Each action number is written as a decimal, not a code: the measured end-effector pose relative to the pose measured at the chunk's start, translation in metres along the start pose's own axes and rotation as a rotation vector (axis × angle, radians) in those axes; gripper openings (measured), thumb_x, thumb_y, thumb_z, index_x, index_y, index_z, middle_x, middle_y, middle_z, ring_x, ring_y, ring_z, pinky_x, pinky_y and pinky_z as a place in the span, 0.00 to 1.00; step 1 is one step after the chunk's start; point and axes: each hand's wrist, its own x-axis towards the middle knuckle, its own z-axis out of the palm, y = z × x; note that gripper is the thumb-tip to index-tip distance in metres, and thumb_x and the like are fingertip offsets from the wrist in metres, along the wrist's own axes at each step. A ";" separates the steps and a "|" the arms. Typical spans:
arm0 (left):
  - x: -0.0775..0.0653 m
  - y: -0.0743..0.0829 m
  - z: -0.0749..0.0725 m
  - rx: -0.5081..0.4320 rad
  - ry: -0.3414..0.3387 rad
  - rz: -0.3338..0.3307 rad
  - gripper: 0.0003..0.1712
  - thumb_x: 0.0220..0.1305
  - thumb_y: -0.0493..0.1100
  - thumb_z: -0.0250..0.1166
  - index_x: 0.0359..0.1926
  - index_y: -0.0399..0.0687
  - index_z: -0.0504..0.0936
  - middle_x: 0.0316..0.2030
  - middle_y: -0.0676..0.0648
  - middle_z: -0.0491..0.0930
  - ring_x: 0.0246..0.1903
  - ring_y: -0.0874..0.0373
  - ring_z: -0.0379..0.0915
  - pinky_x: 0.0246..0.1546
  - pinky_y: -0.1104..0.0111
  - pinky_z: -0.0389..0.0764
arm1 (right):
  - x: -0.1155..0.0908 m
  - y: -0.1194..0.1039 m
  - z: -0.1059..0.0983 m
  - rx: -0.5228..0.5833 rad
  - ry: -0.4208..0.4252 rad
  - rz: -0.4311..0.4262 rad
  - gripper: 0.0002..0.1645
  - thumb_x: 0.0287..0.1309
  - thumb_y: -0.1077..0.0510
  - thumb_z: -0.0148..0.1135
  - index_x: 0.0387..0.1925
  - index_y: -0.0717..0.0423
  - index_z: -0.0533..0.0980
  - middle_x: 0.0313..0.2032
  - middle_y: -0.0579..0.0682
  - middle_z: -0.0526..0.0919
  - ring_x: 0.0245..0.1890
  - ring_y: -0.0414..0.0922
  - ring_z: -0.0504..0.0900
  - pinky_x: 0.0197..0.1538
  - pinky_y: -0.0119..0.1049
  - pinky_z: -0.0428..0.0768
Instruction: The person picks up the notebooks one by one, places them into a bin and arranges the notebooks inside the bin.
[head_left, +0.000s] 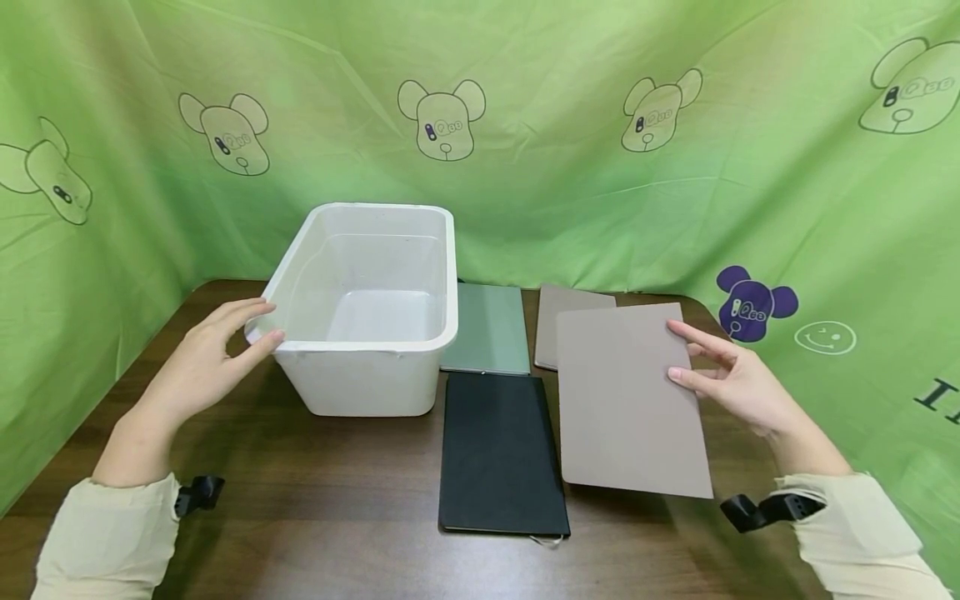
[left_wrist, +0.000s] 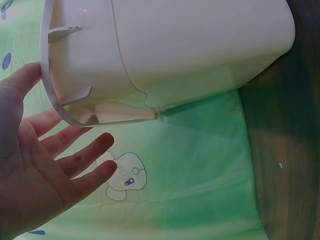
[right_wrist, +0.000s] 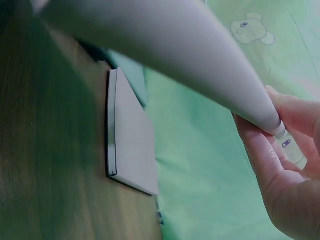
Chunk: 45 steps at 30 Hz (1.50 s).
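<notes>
At the left stands a deep white plastic bin (head_left: pixel 375 379). My left hand (head_left: pixel 206 354) is at its front left rim corner, fingers spread and fairly straight; in the left wrist view the thumb and some fingertips of that hand (left_wrist: pixel 45 160) meet the rim (left_wrist: pixel 46 65). With thumb and fingers, my right hand (head_left: pixel 731 379) pinches the right edge of a grey-brown notebook (head_left: pixel 630 400), raised and tilted above the table. The right wrist view shows its cover (right_wrist: pixel 175 50) bowed, with the right hand (right_wrist: pixel 295 165) at one end. Its inner pages are not visible.
A black notebook (head_left: pixel 502 458) with a ribbon lies in the middle of the wooden table (head_left: pixel 322 500). Behind it is a green notebook (head_left: pixel 491 329), partly beside the bin. Another grey-brown notebook (head_left: pixel 551 317) lies partly hidden under the raised one. Green printed cloth (head_left: pixel 540 192) hangs around.
</notes>
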 end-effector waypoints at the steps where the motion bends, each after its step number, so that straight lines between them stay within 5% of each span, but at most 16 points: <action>1: 0.000 0.000 0.000 0.000 0.000 0.001 0.30 0.67 0.55 0.55 0.63 0.42 0.67 0.65 0.37 0.63 0.64 0.36 0.57 0.57 0.40 0.61 | 0.000 0.000 0.000 -0.005 0.006 0.008 0.39 0.60 0.58 0.60 0.70 0.40 0.56 0.56 0.60 0.61 0.35 0.25 0.80 0.34 0.26 0.80; 12: 0.000 0.000 0.000 -0.002 0.003 0.001 0.30 0.67 0.55 0.55 0.63 0.42 0.67 0.65 0.37 0.63 0.64 0.37 0.57 0.57 0.40 0.61 | 0.009 -0.005 0.003 0.044 0.064 0.081 0.40 0.59 0.55 0.61 0.70 0.36 0.55 0.58 0.57 0.60 0.35 0.23 0.79 0.34 0.25 0.80; 21: 0.001 0.001 0.000 -0.004 0.017 0.016 0.30 0.66 0.54 0.55 0.62 0.41 0.68 0.64 0.37 0.64 0.64 0.36 0.57 0.57 0.40 0.61 | 0.016 -0.014 0.008 0.146 0.098 0.071 0.39 0.58 0.57 0.62 0.68 0.35 0.58 0.48 0.36 0.63 0.31 0.26 0.76 0.33 0.23 0.80; 32: 0.001 0.002 0.000 -0.007 0.014 0.014 0.30 0.66 0.54 0.55 0.62 0.41 0.68 0.64 0.37 0.64 0.64 0.37 0.57 0.58 0.40 0.61 | 0.023 -0.019 0.013 0.460 0.081 0.040 0.40 0.55 0.65 0.63 0.67 0.38 0.62 0.45 0.43 0.63 0.19 0.28 0.70 0.28 0.22 0.79; 41: 0.001 0.001 0.000 0.000 0.012 0.007 0.30 0.67 0.55 0.55 0.63 0.41 0.68 0.65 0.37 0.63 0.64 0.36 0.57 0.58 0.39 0.61 | 0.027 -0.022 0.013 0.466 0.086 0.095 0.41 0.56 0.63 0.63 0.67 0.36 0.60 0.48 0.40 0.62 0.27 0.28 0.75 0.31 0.22 0.79; 45: 0.000 0.001 0.000 0.000 0.010 0.001 0.31 0.67 0.55 0.55 0.63 0.41 0.68 0.65 0.37 0.63 0.65 0.36 0.57 0.58 0.39 0.60 | 0.029 -0.026 0.013 0.473 0.085 0.120 0.42 0.55 0.62 0.64 0.68 0.35 0.60 0.57 0.52 0.58 0.26 0.28 0.75 0.30 0.22 0.79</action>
